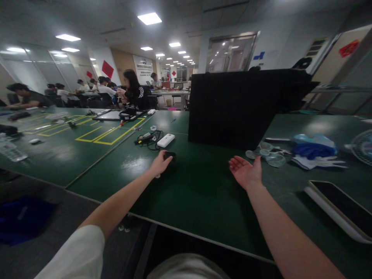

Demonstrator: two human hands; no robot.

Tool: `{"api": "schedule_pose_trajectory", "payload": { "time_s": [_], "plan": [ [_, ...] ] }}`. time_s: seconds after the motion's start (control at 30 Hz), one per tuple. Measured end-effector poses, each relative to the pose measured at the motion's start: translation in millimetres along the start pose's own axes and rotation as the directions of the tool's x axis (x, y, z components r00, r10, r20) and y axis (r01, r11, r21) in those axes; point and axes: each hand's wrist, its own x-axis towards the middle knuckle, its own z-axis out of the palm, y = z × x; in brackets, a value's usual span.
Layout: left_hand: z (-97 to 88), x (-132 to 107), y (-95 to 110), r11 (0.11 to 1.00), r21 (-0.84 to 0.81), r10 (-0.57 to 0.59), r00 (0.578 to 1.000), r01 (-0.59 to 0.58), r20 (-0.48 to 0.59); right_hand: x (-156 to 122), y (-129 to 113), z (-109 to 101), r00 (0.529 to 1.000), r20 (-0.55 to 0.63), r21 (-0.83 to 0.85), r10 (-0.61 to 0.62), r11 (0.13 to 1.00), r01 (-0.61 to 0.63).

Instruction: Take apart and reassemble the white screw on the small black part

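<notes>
My left hand (159,162) is closed on a small dark object (170,155) over the green table; its kind I cannot make out. Just beyond it lie a white box-shaped device (166,140) and a coiled black cable (148,138). My right hand (245,170) holds nothing, its palm turned up and its fingers stretched out. Close by on its far right side are several clear round plastic pieces (274,159). A large black panel-like box (229,110) stands on the table beyond both hands.
Blue-and-white gloves (315,151), a phone (343,203) on a white box and a fan (363,145) are at the right. Yellow tape lines (110,142) mark the left table, with a plastic bottle (13,150). Several people sit farther back.
</notes>
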Motion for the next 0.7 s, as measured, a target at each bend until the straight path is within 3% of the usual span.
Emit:
{"api": "schedule_pose_trajectory", "payload": {
  "time_s": [0.2, 0.37, 0.47, 0.6, 0.7],
  "plan": [
    [68.9, -24.7, 74.4, 0.989, 0.051, 0.124, 0.956, -0.142, 0.266, -0.1, 0.5, -1.5, 1.000, 0.010, 0.006, 0.003, 1.000, -0.003],
    [114.0, -52.2, 125.6, 0.983, -0.010, 0.176, 0.922, -0.183, 0.345, -0.9, 1.1, -2.5, 1.000, 0.029, -0.015, -0.002, 1.000, 0.003],
    [125.6, -60.8, 139.0, 0.983, -0.032, 0.181, 0.918, -0.181, 0.352, -3.7, 1.3, 0.1, 1.000, 0.030, -0.032, -0.003, 0.999, 0.004],
    [123.9, -58.4, 139.9, 0.980, -0.175, 0.152, 0.924, -0.095, 0.350, -7.8, 1.8, 6.1, 1.000, 0.016, -0.086, -0.008, 0.996, 0.010],
    [115.7, -48.8, 133.2, 0.940, -0.341, 0.112, 0.962, -0.021, 0.248, -15.0, 2.7, 13.2, 0.994, 0.018, -0.307, -0.109, 0.945, 0.110]
  ]
}}
